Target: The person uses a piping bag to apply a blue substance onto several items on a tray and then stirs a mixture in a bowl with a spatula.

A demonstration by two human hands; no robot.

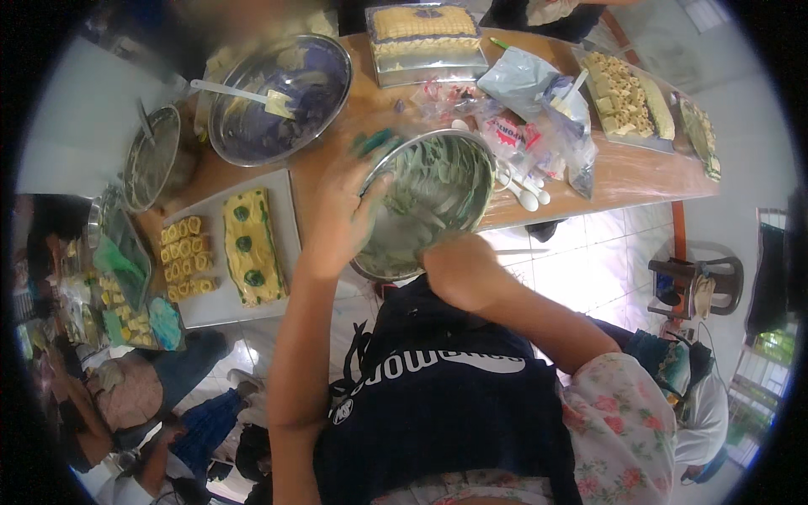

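A steel mixing bowl [481, 160], its inside smeared with pale green cream, tilts toward me at the table's near edge. My left hand [347, 210] grips its left rim, thumb over the edge; the fingers are slightly blurred. Over the near right rim, my right hand [461, 268] is closed in a fist around what looks like a spatula. Its slim white handle [523, 251] sticks out to the right of the fist, and the blade in the bowl is hard to make out. Left of the bowl lies a board [290, 219] with a yellow cake [252, 248] topped with green swirls.
Beyond stands a large bowl [231, 139] of purple cream with a white spatula [240, 91]. A smaller bowl [143, 181] sits left. Plastic bags [513, 126], white spoons [526, 198], a frosted cake [425, 29] and a tray of pastries [623, 97] occupy the table [572, 206]. People are nearby.
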